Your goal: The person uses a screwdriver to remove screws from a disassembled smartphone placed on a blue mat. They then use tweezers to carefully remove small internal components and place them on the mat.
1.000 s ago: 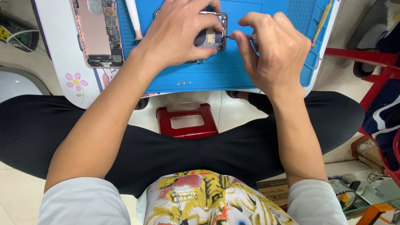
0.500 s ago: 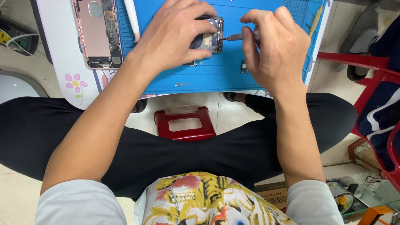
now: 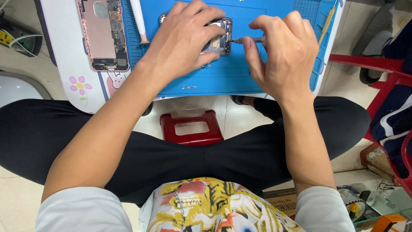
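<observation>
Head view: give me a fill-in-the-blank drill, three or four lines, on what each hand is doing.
1. The left hand presses down on an opened ____ lying on the blue work mat.
2. The right hand holds a slim ____ with its tip at the phone's right edge.
3. A second opened phone, pink-framed, lies to the ____ of the left hand.
4. Below the table edge, between the knees, stands a ____ stool.

Missing words: phone; screwdriver; left; red

Single head-worn view, looking steeply down from the person's own head, close over lap and forearms. Faces forward-down: worktop (image 3: 64,51) with blue mat (image 3: 240,73) along the top edge, floor and red stool (image 3: 192,127) mid-frame, shirt at bottom.
</observation>
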